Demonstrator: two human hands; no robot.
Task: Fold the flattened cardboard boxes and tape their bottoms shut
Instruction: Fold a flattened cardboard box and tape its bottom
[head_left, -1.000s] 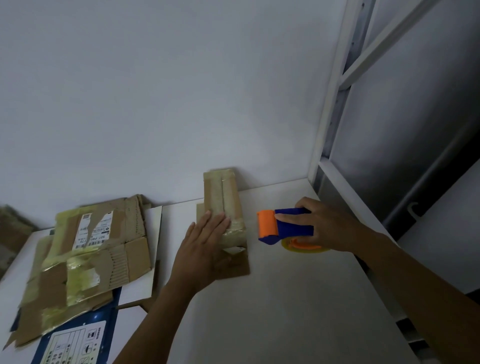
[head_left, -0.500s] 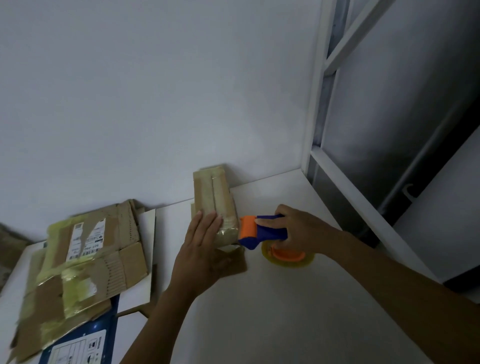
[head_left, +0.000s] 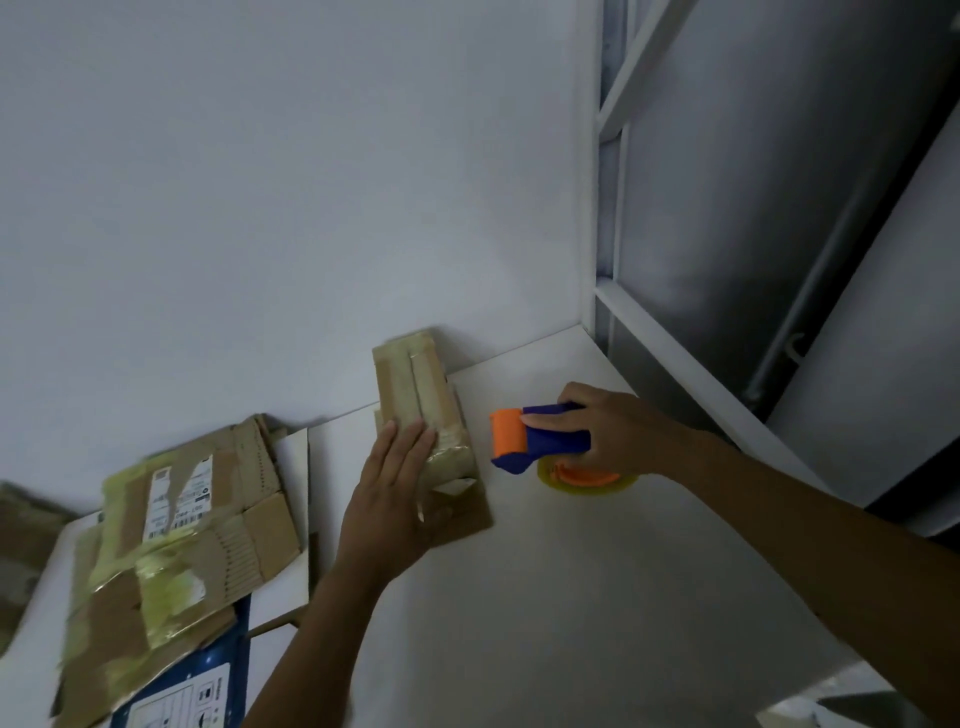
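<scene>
Likely light and slide-prone, the small cardboard box (head_left: 421, 410) wants pinning from above — the left hand (head_left: 389, 499) presses it flat-fingered, the right hand (head_left: 608, 431) grips the tape dispenser (head_left: 540, 441).

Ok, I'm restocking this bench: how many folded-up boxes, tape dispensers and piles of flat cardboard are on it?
Folded-up brown cardboard box: 1
Blue-and-orange plastic tape dispenser: 1
Pile of flattened, taped brown cardboard: 1
Total: 3 (blurred brown shape at left edge uncounted)

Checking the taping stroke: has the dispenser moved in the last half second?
Yes. The dispenser in the right hand has pulled right, away from the box; a gap shows between them.
</scene>
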